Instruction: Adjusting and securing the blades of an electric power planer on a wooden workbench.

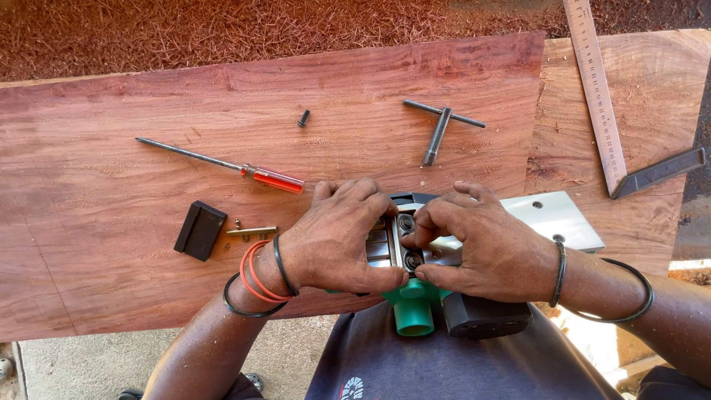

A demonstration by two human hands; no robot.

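Broad reddish plank [222,244] across the whole view, serving as counter; sawdust floor [222,30] beyond its far edge. Second plank [652,81] butted at right.

Planer [415,255] lying upside down at the near edge of the plank, against the lap. Green port [413,315] and black body sticking out toward the shirt [444,370]. Silver base plate [552,215] jutting out right, two holes visible.

Left hand [333,237] curled over the planer's left side, fingers bent onto the drum area, thumb pressed at the near edge. Gripping, not open. Red and black bands on that wrist.

Right hand [481,248] closed over the middle of the planer, fingertips pinched at a round bolt head by the drum, thumb underneath. Black bangles on that wrist. Whether anything small sits in the pinch: cannot tell.

Square [603,111], steel rule plus dark stock, on the right plank, top cut off by the frame.

Red-handled screwdriver [229,167] left of centre, tip pointing left. T-wrench [438,130] beyond the hands, well apart. Black block [200,230] near the left wrist; brass strip [252,232] just beside it, with tiny screws hard to make out. Lone black bolt [304,118] far side.

Most of the drum and planer top hidden under both hands.
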